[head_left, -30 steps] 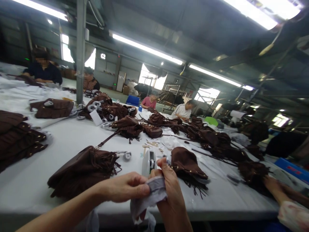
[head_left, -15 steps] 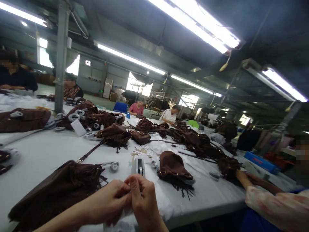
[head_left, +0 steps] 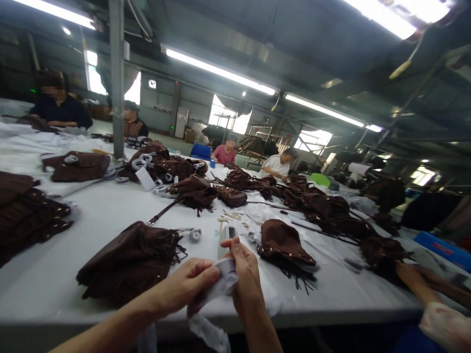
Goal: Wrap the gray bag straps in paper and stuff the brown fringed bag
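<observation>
Just above the near edge of the table, my left hand point(head_left: 196, 282) and my right hand point(head_left: 243, 267) come together. Between them is a strip of thin white wrapping point(head_left: 226, 275), bunched into a loose coil; something brownish shows through it, and a loose tail hangs below. My left thumb and fingers pinch one side of the wrapping, while my right fingers close on the other. A brown fringed bag point(head_left: 128, 262) lies to the left of my hands. Another brown drawstring bag point(head_left: 281, 242) sits to the right. Right behind my fingers is a small grey-and-white device point(head_left: 228, 234), partly hidden.
Brown bags point(head_left: 158, 164) with white-wrapped coils are piled farther back on the white-covered table point(head_left: 110, 206). A metal post point(head_left: 117, 88) rises at the left. A co-worker's hands point(head_left: 414, 279) handle a brown bag at the right, near a blue box point(head_left: 443, 250). Several people sit beyond.
The view has turned left and slightly downward. My hands have moved apart a little, and the white wrapping between them now shows clearly, with its tail hanging down.
</observation>
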### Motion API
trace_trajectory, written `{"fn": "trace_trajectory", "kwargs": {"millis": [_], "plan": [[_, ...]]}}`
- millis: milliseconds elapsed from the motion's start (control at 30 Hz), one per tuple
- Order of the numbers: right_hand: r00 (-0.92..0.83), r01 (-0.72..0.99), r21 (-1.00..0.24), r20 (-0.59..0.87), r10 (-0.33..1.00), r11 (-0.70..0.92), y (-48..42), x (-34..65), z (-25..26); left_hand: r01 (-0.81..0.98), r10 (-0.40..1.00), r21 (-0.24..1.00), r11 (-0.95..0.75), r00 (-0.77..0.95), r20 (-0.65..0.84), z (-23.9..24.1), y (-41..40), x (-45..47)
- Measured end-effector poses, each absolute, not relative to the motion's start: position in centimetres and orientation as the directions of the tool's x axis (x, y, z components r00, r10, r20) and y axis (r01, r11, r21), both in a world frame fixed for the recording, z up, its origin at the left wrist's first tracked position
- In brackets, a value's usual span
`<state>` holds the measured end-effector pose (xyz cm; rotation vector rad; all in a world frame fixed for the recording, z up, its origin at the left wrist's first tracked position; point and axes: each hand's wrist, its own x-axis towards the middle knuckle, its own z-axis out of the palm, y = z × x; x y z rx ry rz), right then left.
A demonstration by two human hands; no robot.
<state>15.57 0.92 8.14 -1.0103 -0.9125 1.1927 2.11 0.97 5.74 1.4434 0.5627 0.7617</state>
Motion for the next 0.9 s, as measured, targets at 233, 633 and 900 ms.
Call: {"fn": "trace_trajectory", "kwargs": {"millis": [233, 633, 900], "plan": [[-0.017, 0.193, -0.945, 0.266, 0.964, 0.264, 0.8, 15.9, 9.6, 0.079, 0.632, 0.996, -0.048, 0.774, -0.03, 8.3, 2.6, 0.6], [0.204, -0.428, -0.902, -0.043, 0.978, 0.05, 1.1, 14.3, 7.5, -0.242, 0.763, 0.964, 0.112, 0.643, 0.073, 3.5, 0.8, 2.1], [0.038, 0.191, -0.941, 0.29, 0.956, 0.278, 0.3, 15.5, 9.1, 0.048, 0.635, 0.998, -0.036, 0.772, -0.014, 8.2, 2.1, 0.7]]}}
